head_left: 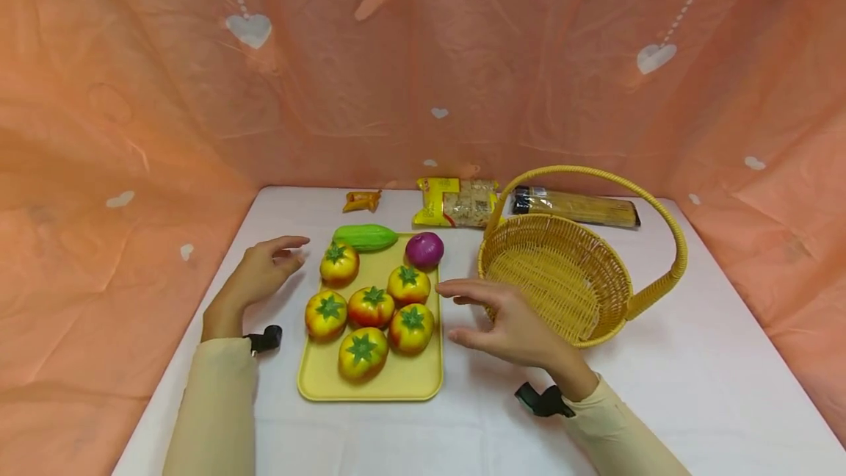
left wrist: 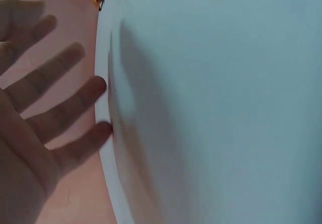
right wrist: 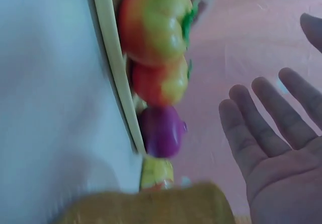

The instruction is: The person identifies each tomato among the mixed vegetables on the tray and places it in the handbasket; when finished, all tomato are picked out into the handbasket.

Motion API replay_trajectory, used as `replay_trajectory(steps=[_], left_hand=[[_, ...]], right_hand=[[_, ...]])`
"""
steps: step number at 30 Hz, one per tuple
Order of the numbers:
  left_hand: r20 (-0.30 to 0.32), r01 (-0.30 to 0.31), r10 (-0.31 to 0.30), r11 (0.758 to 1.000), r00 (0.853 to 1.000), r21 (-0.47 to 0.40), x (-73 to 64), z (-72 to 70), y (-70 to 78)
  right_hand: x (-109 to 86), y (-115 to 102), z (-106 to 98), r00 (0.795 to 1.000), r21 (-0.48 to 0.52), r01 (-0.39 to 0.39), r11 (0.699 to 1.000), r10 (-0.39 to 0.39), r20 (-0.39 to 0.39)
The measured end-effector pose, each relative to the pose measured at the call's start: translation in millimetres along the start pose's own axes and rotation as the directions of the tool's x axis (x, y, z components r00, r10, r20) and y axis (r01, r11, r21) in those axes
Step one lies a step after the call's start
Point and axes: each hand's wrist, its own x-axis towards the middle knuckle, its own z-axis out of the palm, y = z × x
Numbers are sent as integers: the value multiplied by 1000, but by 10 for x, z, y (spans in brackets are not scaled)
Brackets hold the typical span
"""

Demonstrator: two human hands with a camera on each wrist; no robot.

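Note:
A yellow tray [head_left: 396, 380] holds several yellow-red tomatoes [head_left: 363, 353] with green leafy tops. A green ridged gourd [head_left: 365, 237] lies across its far left corner, and a purple onion [head_left: 424, 250] sits at the far right one. Left of the tray, my left hand [head_left: 261, 274] hovers with fingers extended and nothing in them. My right hand [head_left: 505, 322] is held between the tray and a wicker basket [head_left: 548, 278], its fingertips near the tray's right rim. In the right wrist view that hand's palm [right wrist: 287, 178] shows bare, fingers spread beside the tomatoes and onion.
The basket's tall handle [head_left: 677, 241] arches up at the right. Along the back lie a small orange-brown packet [head_left: 361, 201], a yellow bag with a clear window [head_left: 439, 202], and a long pack of noodle-like sticks [head_left: 575, 206]. Orange cloth [head_left: 423, 57] surrounds the white table [head_left: 714, 388].

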Motion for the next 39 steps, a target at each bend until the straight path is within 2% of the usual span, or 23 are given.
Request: replay_trajectory(steps=[4,7,12,15,19,27,32,39], left_hand=[[40,-31,29,998,999,45,144,55,58],[76,-38,32,996,997,80,209,103,97],[96,-80,70,991,993,106,239,162,102],[91,-108,98,988,991,107,232,170,100],[125,-102,86,986,988,134,215,177,104],[202,-35,-1,984,979,173,197,134,128],[240,-44,-1,982,971,185,196,114,120],[250,-58,9,980,968,189,203,116,118]], right_hand=[[127,35,153,999,92,-20,996,15,52],[193,70,248,993,131,-70,989,57,99],[238,135,337,976,101,-165,981,147,163],[246,178,390,969,71,-191,979,177,175],[236,217,463,964,49,-211,976,200,178],[238,250,510,958,47,-224,973,211,193],[243,252,519,953,30,-207,978,194,233],[231,275,533,953,33,-199,979,186,241]])
